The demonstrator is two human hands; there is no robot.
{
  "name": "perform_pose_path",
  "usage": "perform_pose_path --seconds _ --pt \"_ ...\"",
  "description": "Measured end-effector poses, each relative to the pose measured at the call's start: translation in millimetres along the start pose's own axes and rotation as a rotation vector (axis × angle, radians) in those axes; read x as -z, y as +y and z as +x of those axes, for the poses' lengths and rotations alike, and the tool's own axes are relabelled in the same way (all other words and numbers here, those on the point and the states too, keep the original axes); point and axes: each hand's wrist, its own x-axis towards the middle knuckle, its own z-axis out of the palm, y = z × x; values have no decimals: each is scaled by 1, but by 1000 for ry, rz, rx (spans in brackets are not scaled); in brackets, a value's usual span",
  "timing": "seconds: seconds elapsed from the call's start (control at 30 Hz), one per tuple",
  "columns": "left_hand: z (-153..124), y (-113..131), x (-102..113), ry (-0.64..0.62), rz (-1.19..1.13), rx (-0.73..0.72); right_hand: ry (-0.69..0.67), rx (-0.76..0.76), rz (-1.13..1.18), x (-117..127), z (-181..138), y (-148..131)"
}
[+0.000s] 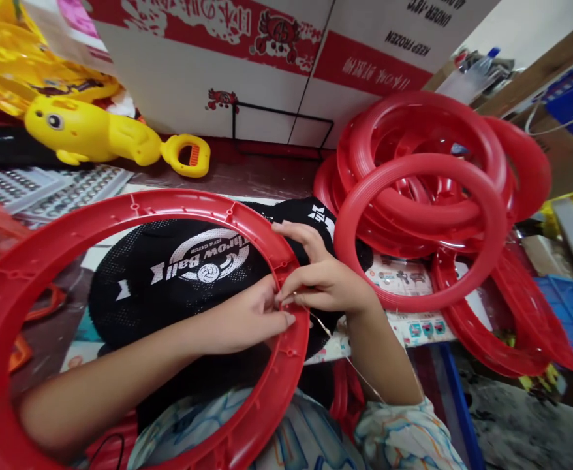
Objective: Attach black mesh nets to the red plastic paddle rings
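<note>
Red ring, channelled face showing, black mesh piece visible through it.
Left hand grips the rim, thumb over the channel; right hand pinches a thin strand at the same stretch; red ring pile further right. My judgement: keep the rim steady, strand untwisted, fingertips close to the work.

Soft light glints on the held ring (frame corners blur).

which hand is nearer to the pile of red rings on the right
Right: the right hand is just beside the pile; the left hand is farther off, gripping the large ring.
</note>
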Motion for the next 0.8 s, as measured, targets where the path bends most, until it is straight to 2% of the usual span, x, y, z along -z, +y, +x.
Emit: perform_pose_path --seconds 0.27,0.5,0.8 --pt "-2 1 -6 -24 2 4 -36 -11 57 3 0 1" --pt "-2 -2 -5 -31 18 24 -109 -40 -19 7 1 0" --pt "-1 -2 -7 54 7 40 -94 -25 -22 4 1 2"
